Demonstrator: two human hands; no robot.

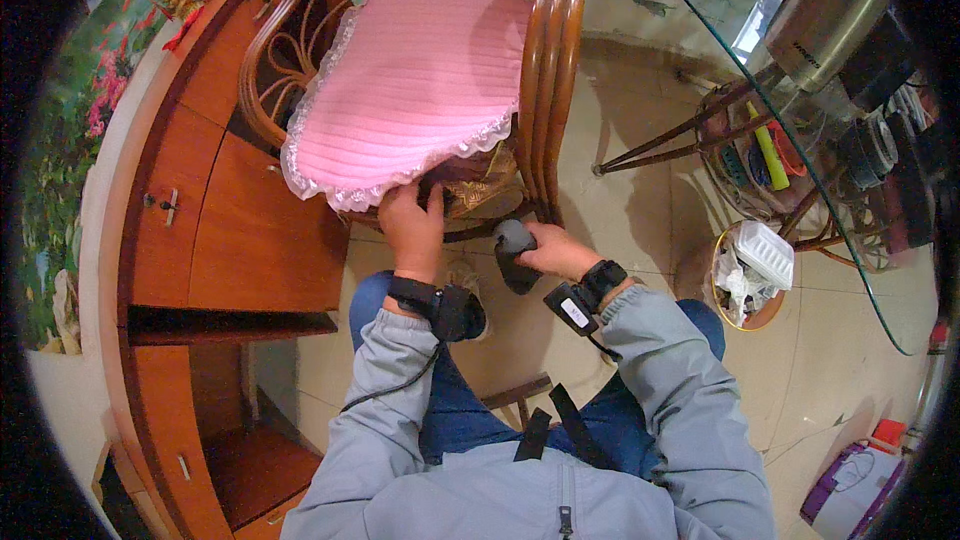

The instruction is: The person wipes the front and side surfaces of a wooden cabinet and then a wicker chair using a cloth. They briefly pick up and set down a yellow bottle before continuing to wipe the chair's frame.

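Note:
A pink quilted seat cover (420,82) with a lace edge lies over the seat of a rattan armchair (551,67). At its front edge is my left hand (411,221), its fingertips partly hidden beside the dark opening under the lace; whether they grip the cover cannot be told. A brown and gold patterned cushion (484,191) shows under the cover, right of that hand. My right hand (559,249) is closed around a dark grey object with a rounded top (515,238), just below the chair's front rim. Both wrists wear black straps with small devices.
A wooden cabinet (262,232) stands close on the left. At the right are a waste bin (750,319) holding a white plastic container, a glass tabletop edge (795,135) and a rattan shelf with various items. A purple and white box (851,480) sits on the tiled floor, lower right.

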